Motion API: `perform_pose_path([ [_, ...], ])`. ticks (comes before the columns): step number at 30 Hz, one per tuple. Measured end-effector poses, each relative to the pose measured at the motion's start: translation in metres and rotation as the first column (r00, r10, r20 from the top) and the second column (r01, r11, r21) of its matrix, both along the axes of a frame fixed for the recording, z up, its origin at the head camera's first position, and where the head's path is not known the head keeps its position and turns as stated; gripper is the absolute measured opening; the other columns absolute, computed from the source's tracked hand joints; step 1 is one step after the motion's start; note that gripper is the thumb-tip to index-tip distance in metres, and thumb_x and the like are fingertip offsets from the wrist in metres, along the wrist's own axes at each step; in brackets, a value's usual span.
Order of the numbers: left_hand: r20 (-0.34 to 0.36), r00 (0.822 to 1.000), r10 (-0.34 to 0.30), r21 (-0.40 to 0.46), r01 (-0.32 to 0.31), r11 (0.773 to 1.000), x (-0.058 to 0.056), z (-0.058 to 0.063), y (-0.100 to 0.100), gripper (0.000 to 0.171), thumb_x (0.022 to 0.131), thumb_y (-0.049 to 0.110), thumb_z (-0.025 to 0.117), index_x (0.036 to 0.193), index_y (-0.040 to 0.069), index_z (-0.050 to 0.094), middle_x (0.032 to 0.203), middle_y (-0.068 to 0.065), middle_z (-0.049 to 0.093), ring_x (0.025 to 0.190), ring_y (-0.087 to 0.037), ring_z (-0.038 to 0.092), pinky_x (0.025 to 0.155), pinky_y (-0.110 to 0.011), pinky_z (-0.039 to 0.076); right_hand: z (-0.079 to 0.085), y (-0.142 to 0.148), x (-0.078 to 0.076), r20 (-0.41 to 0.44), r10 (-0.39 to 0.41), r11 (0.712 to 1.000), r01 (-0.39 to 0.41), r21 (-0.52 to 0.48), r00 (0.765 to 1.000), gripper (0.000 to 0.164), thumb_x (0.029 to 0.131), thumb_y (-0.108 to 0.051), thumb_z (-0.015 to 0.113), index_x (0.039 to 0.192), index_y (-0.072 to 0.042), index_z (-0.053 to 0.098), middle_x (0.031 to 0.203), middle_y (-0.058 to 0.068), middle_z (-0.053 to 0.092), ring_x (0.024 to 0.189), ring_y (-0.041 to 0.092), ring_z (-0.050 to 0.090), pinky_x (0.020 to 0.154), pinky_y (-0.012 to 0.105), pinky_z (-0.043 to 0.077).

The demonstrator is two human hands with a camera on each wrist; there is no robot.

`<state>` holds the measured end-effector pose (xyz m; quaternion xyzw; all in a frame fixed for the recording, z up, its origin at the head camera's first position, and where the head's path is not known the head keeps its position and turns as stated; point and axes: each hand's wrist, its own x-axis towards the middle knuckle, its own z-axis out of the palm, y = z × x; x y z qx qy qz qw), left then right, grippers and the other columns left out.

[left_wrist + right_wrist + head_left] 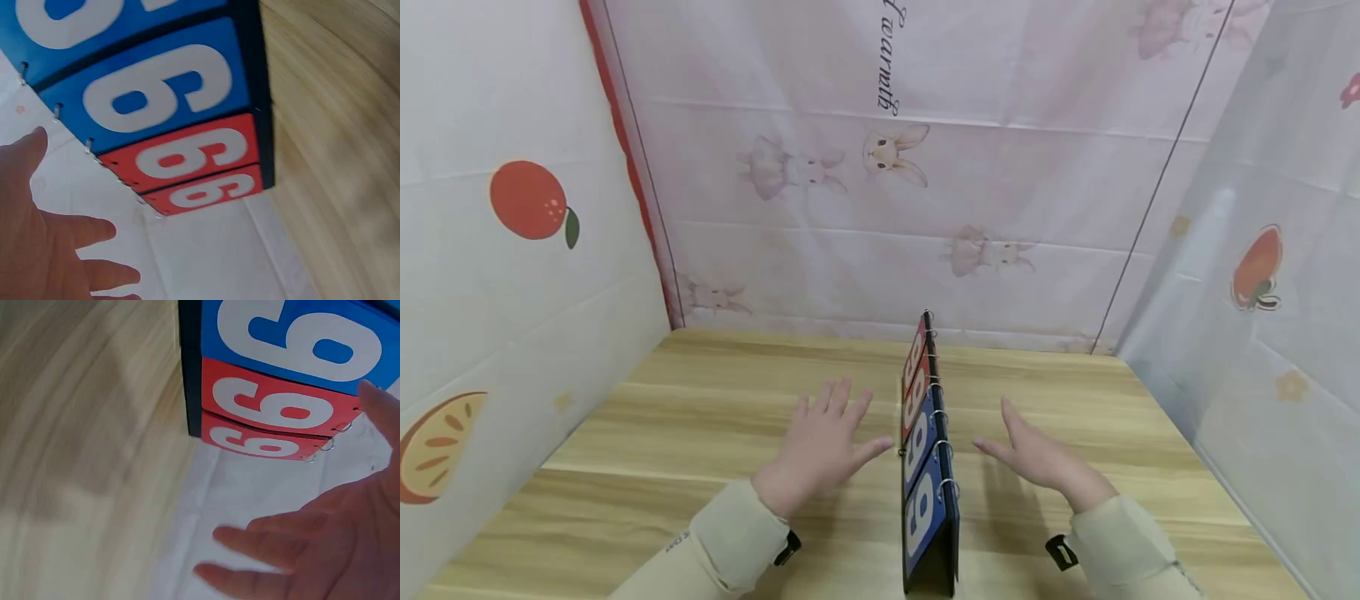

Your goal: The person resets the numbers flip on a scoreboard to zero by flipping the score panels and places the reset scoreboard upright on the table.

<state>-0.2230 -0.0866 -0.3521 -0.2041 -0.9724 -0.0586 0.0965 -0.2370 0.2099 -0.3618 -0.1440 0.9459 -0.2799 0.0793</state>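
A tabletop flip scoreboard (925, 475) stands like a tent on the table, its narrow end towards me. Its blue cards (159, 87) and red cards (275, 403) bear large white digits, shaped like 6 or 9. Metal rings (942, 415) run along the top ridge. To the left of it, my left hand (822, 450) hovers with fingers spread, thumb pointing at the scoreboard. On the other side my right hand (1037, 454) is held with its thumb apart from its fingers. Neither hand grips anything. A gap shows between each hand and the scoreboard in the head view.
The wood-grain table (700, 392) extends on both sides of the scoreboard. A pink cloth printed with rabbits (820, 275) hangs behind it. White fruit-patterned cloths stand at the left (550, 317) and right (1247, 367).
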Motion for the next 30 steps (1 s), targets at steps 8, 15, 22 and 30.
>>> perform_pose_path([
  [8, 0.009, 0.954, -0.3, 0.003, 0.3, 0.954, 0.015, 0.028, 0.032, 0.082, 0.085, 0.074, 0.021, 0.148, 0.021, 0.02, 0.152, -0.015, 0.019, 0.134, -0.034, 0.023, 0.104, -0.058, 0.028, -0.005, -0.017, -0.053, 0.129, -0.016, 0.883, 0.075, -0.464, 0.992, 0.071, 0.098, -0.047, 0.036, 0.142, 0.006, 0.02, 0.137, 0.03, 0.04, 0.121, 0.039, 0.043, 0.102, 0.056, 0.034],
  [15, 0.161, 0.899, -0.408, 0.028, 0.409, 0.912, 0.017, 0.027, 0.047, 0.092, 0.076, 0.082, 0.026, 0.147, 0.026, 0.01, 0.154, -0.018, 0.002, 0.135, -0.033, 0.02, 0.104, -0.053, 0.033, -0.01, -0.046, -0.093, 0.23, -0.037, 0.71, 0.187, -0.679, 0.972, 0.067, 0.099, -0.044, 0.035, 0.143, 0.004, 0.018, 0.145, 0.027, 0.029, 0.129, 0.036, 0.033, 0.106, 0.052, 0.029],
  [22, 0.178, 0.873, -0.454, 0.035, 0.456, 0.889, 0.018, 0.021, 0.045, 0.098, 0.074, 0.081, 0.034, 0.148, 0.023, 0.005, 0.154, -0.018, 0.001, 0.137, -0.031, 0.014, 0.105, -0.049, 0.034, -0.024, -0.069, -0.115, 0.302, -0.036, 0.648, 0.253, -0.719, 0.953, 0.064, 0.1, -0.046, 0.028, 0.142, 0.003, 0.024, 0.146, 0.029, 0.022, 0.131, 0.041, 0.026, 0.108, 0.057, 0.022],
  [30, 0.18, 0.856, -0.485, 0.031, 0.488, 0.872, 0.016, 0.024, 0.047, 0.097, 0.077, 0.078, 0.036, 0.148, 0.016, 0.015, 0.154, -0.017, 0.008, 0.137, -0.027, 0.014, 0.105, -0.048, 0.033, -0.04, -0.071, -0.13, 0.381, 0.054, 0.617, 0.269, -0.74, 0.923, 0.076, 0.093, -0.063, 0.019, 0.128, 0.0, 0.043, 0.089, 0.011, 0.056, 0.073, 0.017, 0.055, 0.067, 0.03, 0.049],
])
